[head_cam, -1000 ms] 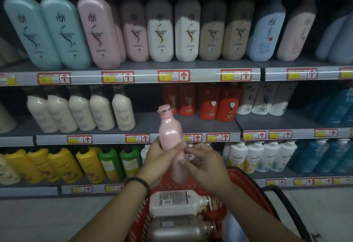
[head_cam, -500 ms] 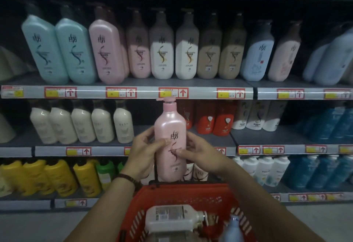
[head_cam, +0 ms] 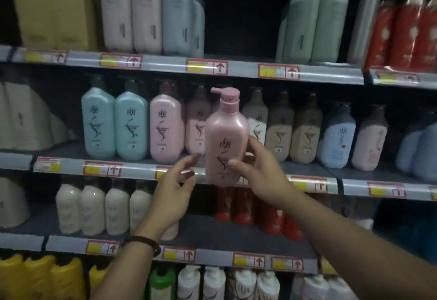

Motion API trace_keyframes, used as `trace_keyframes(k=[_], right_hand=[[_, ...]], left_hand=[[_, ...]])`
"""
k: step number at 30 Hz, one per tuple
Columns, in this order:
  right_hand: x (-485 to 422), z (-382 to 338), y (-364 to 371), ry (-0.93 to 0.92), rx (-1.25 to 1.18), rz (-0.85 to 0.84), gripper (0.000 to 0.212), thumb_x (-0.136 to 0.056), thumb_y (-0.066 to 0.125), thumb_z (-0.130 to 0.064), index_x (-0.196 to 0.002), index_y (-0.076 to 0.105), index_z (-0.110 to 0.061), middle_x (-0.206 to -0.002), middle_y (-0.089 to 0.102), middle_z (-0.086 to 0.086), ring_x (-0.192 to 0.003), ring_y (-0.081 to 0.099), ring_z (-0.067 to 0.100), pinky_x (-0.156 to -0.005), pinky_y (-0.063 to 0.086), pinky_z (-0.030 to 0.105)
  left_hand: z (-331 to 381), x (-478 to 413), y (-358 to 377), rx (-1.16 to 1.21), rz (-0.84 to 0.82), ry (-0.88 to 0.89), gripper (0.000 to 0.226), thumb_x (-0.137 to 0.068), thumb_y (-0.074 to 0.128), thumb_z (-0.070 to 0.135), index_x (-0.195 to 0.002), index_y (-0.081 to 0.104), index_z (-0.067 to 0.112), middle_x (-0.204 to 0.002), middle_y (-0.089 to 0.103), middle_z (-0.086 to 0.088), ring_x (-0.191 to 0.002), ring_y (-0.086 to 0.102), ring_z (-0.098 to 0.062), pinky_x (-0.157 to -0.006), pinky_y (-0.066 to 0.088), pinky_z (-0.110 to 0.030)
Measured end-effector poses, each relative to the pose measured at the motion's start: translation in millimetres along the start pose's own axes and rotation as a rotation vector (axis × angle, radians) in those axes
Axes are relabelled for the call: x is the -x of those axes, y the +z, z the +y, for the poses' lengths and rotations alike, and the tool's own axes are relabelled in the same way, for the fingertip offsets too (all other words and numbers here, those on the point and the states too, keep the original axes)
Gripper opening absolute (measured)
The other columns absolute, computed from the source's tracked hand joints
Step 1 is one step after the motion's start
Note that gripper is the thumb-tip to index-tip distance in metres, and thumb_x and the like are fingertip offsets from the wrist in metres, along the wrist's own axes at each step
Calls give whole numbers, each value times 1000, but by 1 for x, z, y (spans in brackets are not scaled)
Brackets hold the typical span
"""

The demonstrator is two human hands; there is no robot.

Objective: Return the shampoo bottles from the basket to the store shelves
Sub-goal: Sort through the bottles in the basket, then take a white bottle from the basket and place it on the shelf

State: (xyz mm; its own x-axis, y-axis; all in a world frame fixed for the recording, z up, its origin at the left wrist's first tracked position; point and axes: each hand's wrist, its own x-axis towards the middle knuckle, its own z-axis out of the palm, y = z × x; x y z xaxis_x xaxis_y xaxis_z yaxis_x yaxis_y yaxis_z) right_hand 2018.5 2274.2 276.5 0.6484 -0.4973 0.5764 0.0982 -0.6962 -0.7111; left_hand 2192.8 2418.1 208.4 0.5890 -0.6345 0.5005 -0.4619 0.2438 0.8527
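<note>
Holding the pink pump bottle (head_cam: pixel 225 139) upright in the right hand (head_cam: pixel 262 172), fingers wrapped around its lower half, at frame centre before the second shelf (head_cam: pixel 236 173). Hovering just at its eight o'clock, the left hand (head_cam: pixel 173 193), fingers spread and loose, gripping nothing. Standing at ten o'clock, a matching pink bottle (head_cam: pixel 165 129) on that shelf.

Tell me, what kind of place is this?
Most likely a shop's shampoo aisle. Rows of matching bottles fill the shelves, red and yellow price tags line their edges, and a right hand holds up a pink bottle.
</note>
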Motion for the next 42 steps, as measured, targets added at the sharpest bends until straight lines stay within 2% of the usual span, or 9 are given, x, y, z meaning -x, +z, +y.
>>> trace_keyframes(k=[3,8,13,17,23,27,33,37,42], right_hand=[[-39,1,11,-62,38,16,52,-99,78,-17,-144,60,-32,-126,72,-17,-121,67,5,-103,62,44],[-84,16,41,-44,23,43,48,-99,78,-19,-142,61,-30,-127,73,-13,-122,69,10,-98,65,46],[-107,28,65,72,-29,19,45,-101,75,-18,-142,60,-27,-129,70,-6,-119,72,19,-95,66,54],[-123,33,68,153,13,14,45,-102,73,-26,-144,56,-24,-130,70,-2,-118,73,23,-95,65,57],[-131,39,78,267,70,46,36,-105,69,-35,-134,52,-22,-124,75,5,-114,74,27,-94,65,59],[-126,38,81,305,6,75,38,-106,69,-31,-139,53,-21,-126,75,6,-116,75,29,-94,65,57],[-86,30,63,267,234,86,39,-104,70,-40,-137,58,-23,-110,69,-6,-99,70,14,-86,59,34],[-39,25,46,106,459,-31,26,-104,70,-31,-127,68,-22,-116,66,-10,-108,61,8,-90,44,23],[20,34,30,1,583,-117,24,-100,72,-32,-122,72,-22,-119,66,-3,-112,59,14,-92,40,24]], left_hand=[[-10,-12,9,67,29,30,64,-109,58,10,-150,49,60,-147,60,24,-129,64,-7,-108,58,-48],[-35,-32,19,114,14,-31,71,-107,65,25,-155,33,66,-111,77,10,-113,72,-13,-103,59,-50],[-57,-46,26,258,80,-37,71,-110,56,10,-160,34,55,-137,69,-5,-106,77,-10,-92,65,-39],[-65,-50,25,209,70,-74,79,-105,66,15,-163,28,53,-127,69,-12,-77,75,-12,-70,62,-23],[-65,-52,23,168,-1,-63,89,-97,74,35,-142,16,86,-162,50,-14,-132,65,-28,-99,64,-43],[-67,-46,20,268,-11,-74,82,-102,71,15,-157,30,59,-149,63,-7,-111,77,-20,-91,66,-41],[-50,-28,12,-47,87,114,57,-100,73,17,-143,57,51,-147,52,25,-103,74,-12,-88,66,-45],[-34,-5,11,-318,-70,125,42,-101,72,26,-138,62,42,-135,60,23,-93,69,3,-79,57,-14],[-21,28,23,-550,-302,109,32,-98,71,29,-129,68,37,-120,67,18,-88,65,7,-81,52,-13]])
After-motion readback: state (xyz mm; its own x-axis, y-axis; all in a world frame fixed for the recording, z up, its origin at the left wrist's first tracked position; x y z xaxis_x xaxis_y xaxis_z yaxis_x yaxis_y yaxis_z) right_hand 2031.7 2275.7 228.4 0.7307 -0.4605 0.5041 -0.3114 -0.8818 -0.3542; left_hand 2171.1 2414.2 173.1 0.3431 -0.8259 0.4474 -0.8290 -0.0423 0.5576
